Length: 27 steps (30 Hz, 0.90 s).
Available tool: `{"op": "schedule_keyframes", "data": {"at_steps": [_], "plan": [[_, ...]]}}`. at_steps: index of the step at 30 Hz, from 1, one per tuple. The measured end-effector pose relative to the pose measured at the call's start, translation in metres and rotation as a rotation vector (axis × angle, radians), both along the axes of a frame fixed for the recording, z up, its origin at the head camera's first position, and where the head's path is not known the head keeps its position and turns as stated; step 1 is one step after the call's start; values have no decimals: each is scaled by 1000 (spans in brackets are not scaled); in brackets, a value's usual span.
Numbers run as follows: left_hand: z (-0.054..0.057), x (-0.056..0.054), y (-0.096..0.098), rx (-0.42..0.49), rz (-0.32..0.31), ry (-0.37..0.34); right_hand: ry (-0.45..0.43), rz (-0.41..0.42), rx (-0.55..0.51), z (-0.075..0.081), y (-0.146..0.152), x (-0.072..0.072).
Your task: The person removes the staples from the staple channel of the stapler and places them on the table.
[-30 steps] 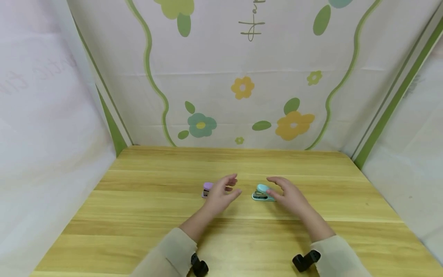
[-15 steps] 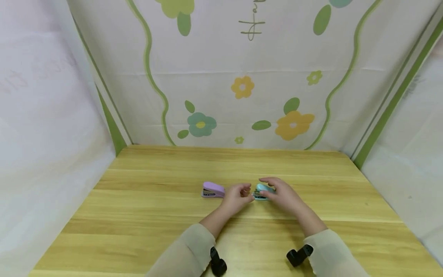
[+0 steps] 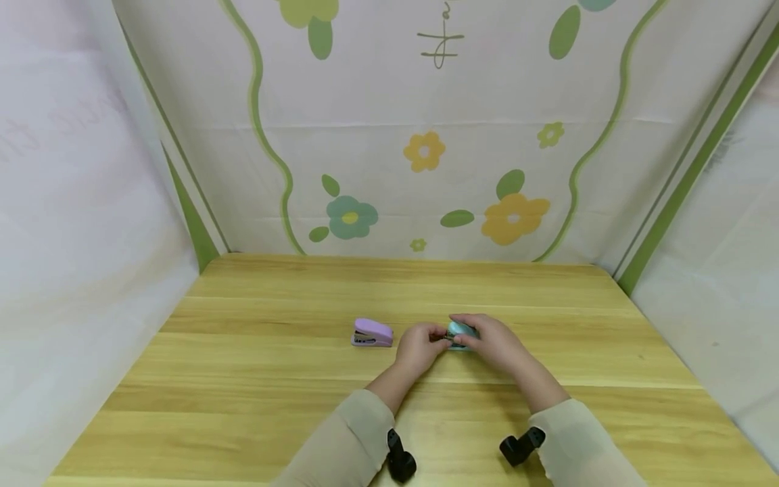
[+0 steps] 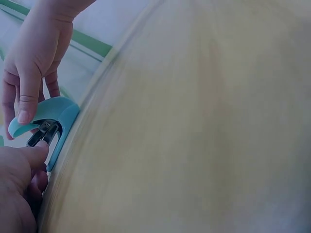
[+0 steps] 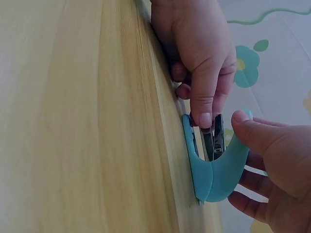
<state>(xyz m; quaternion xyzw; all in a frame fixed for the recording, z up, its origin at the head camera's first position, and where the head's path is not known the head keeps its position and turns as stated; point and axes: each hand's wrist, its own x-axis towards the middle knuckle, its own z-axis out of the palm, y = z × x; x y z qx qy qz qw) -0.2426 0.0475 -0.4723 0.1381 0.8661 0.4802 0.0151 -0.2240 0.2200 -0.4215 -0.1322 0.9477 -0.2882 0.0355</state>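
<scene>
On the wooden table [image 3: 274,406] stands a mint-green stapler [image 3: 461,329], partly covered by both hands in the head view. My left hand [image 3: 418,350] pinches its metal staple rail at the front end between thumb and fingers. With thumb and fingers on either side, my right hand [image 3: 496,341] holds the stapler's raised top arm. The right wrist view shows the stapler [image 5: 226,174] spread wide, its dark metal rail [image 5: 218,136] between top arm and base. A purple stapler [image 3: 372,333] sits to the left, apart from both hands.
A white cloth with printed flowers [image 3: 353,216] hangs behind the table's far edge. More white cloth hangs at the left [image 3: 91,203] and right [image 3: 718,270]. Black wrist cameras [image 3: 402,463] are worn at both cuffs.
My left hand has moved right from in front of the purple stapler, uncovering it, to the mint-green stapler's front and now pinches its rail. My right hand has shifted slightly left onto the top arm.
</scene>
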Motion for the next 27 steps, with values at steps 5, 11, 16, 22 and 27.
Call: {"op": "schedule_keyframes", "data": {"at_steps": [5, 11, 16, 22, 27], "plan": [[-1, 0, 1, -20, 27, 2, -5, -16, 8, 3, -3, 2], [-1, 1, 1, -38, 35, 2, -16, -34, -29, 2, 0, 6], [-2, 1, 1, -63, 48, 5, -38, -61, -90, 0, 8, 7], [-3, 1, 1, -79, 36, 32, -29, -38, -136, -2, 20, 9], [-3, 2, 2, -79, 44, 24, -26, -82, -157, 2, 36, 10]]}}
